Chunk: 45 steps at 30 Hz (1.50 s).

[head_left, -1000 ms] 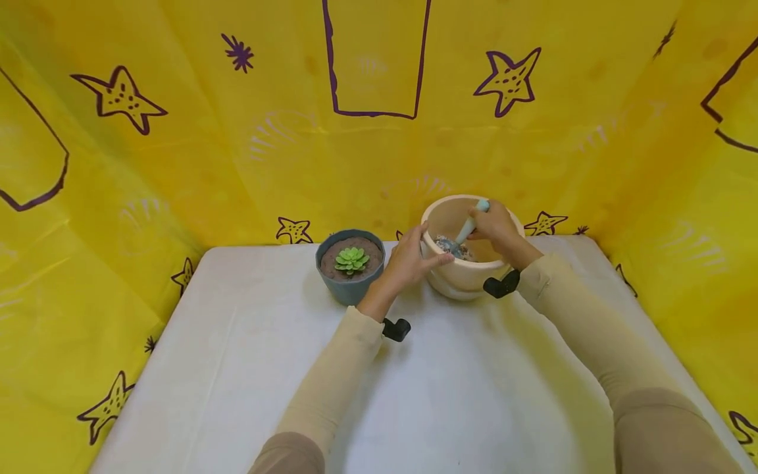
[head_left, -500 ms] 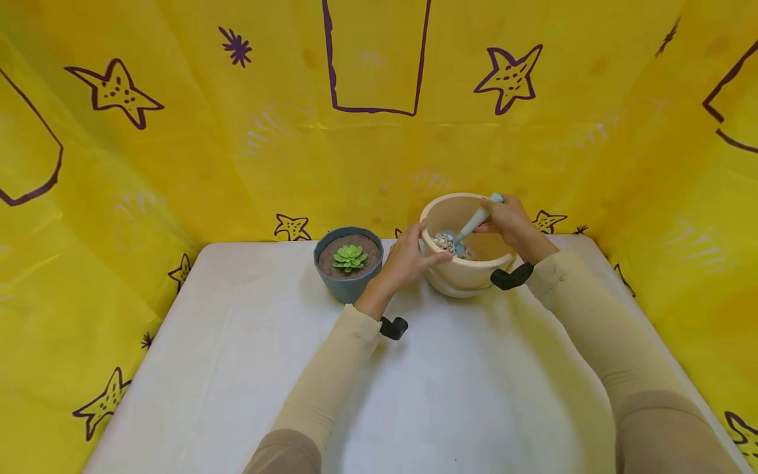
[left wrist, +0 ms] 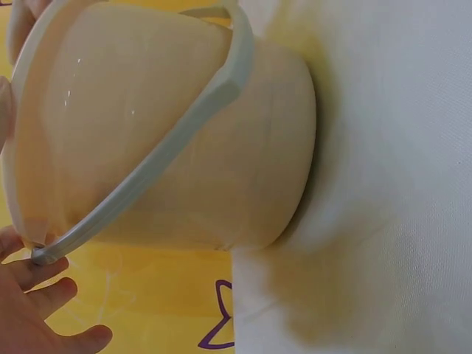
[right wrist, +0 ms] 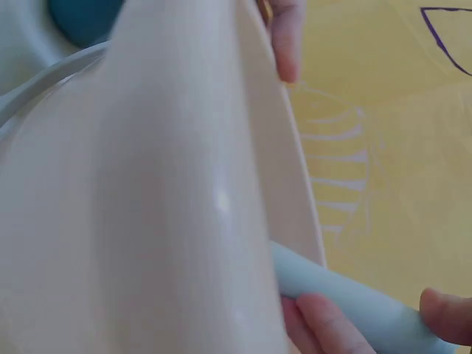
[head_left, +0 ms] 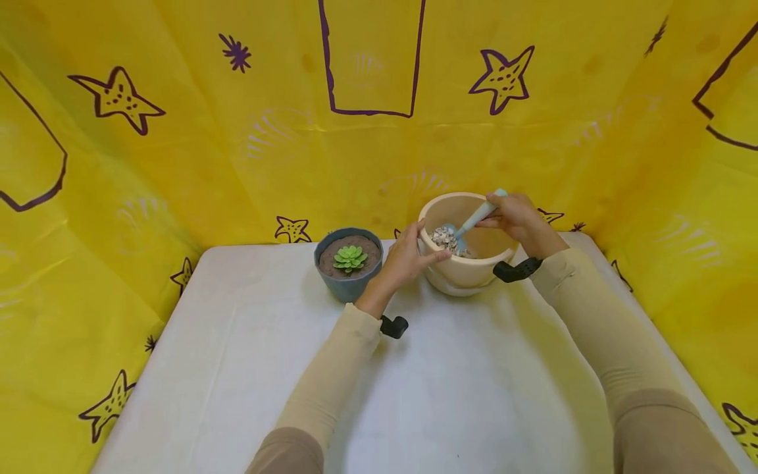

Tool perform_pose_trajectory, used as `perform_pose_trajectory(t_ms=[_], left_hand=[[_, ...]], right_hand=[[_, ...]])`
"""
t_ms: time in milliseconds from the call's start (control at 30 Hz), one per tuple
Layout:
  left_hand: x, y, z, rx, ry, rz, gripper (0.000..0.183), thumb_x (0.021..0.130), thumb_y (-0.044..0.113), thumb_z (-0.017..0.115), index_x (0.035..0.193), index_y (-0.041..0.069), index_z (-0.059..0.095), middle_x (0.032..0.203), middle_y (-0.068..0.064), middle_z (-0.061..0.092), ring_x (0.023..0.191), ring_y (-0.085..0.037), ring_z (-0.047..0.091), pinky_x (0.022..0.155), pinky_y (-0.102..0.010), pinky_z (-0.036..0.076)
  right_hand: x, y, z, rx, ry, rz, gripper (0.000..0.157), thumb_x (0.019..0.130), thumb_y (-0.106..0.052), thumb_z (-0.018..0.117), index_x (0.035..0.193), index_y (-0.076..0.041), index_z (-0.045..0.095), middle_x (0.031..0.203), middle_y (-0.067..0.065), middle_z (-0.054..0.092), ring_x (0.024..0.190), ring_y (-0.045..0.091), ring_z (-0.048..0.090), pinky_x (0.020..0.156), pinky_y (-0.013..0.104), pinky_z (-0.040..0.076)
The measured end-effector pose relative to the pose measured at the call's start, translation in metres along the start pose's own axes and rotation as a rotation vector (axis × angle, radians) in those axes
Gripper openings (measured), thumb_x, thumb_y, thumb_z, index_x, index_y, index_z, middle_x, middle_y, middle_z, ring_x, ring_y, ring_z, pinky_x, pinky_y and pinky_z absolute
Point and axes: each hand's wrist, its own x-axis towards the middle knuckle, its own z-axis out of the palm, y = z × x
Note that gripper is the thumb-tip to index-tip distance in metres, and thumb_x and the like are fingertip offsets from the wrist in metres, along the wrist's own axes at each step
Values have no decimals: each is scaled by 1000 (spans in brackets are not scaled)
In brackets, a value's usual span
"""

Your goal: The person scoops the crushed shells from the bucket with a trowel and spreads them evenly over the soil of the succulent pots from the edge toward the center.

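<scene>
A cream bucket with a pale grey carry handle stands upright on the table, its mouth visible in the head view. My left hand grips its left rim, thumb along the front edge. My right hand pinches the upper end of a light blue hand shovel, also seen in the right wrist view as a smooth blue shaft. The shovel slants down into the bucket, its blade among small grey-white pebbles heaped at the left inside. Part of the blade is hidden by them.
A blue-grey pot with brown soil and a green succulent stands left of the bucket, close to my left wrist. Both stand near the back edge of the white table. A yellow patterned cloth hangs behind and along both sides.
My right hand has moved up and to the right, tilting the shovel over at a lower slant. More pebbles now show around its blade at the left. My left hand keeps its place on the rim.
</scene>
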Motion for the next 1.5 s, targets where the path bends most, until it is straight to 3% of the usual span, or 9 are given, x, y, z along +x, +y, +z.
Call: perform_pose_trajectory(t_ms=[333,533,767,967,1233,1500], left_hand=[[4,1,-3,64,20,14,97,79,58,74,153,13,30,153,-10,40,140,-27,39,113,-49,35],[6,1,-4,62,18,23,98,78,59,74,152,13,30,153,-9,40,141,-27,38,113,-50,34],[8,-3,-6,45,19,22,98,77,59,74,153,15,31,152,-7,41,140,-27,38,112,-50,36],[7,-3,-7,29,0,3,97,77,60,74,153,19,30,154,-6,38,141,-28,37,112,-49,37],[4,-4,-9,-4,-16,-2,97,76,58,75,153,18,31,154,-7,38,140,-28,39,111,-49,39],[3,-3,-4,-45,15,-1,97,76,54,78,153,18,32,153,-9,39,140,-29,40,111,-48,39]], right_hand=[[1,-1,-6,108,69,30,17,101,-18,47,104,-2,44,80,10,60,75,20,69,81,36,59],[2,-4,-5,151,106,29,15,101,-18,45,105,-3,43,74,10,63,70,20,71,78,37,59],[4,-7,-8,178,79,73,16,101,-20,44,104,-4,42,81,11,60,73,21,71,82,38,58],[2,-9,-15,227,68,105,19,101,-22,43,107,-4,42,77,12,63,70,25,73,77,38,60],[-2,-13,-29,295,55,132,18,101,-23,42,109,-8,47,82,15,65,75,27,73,95,40,51],[-7,-15,-40,354,54,108,17,101,-21,43,104,-6,51,80,17,68,76,28,73,84,39,57]])
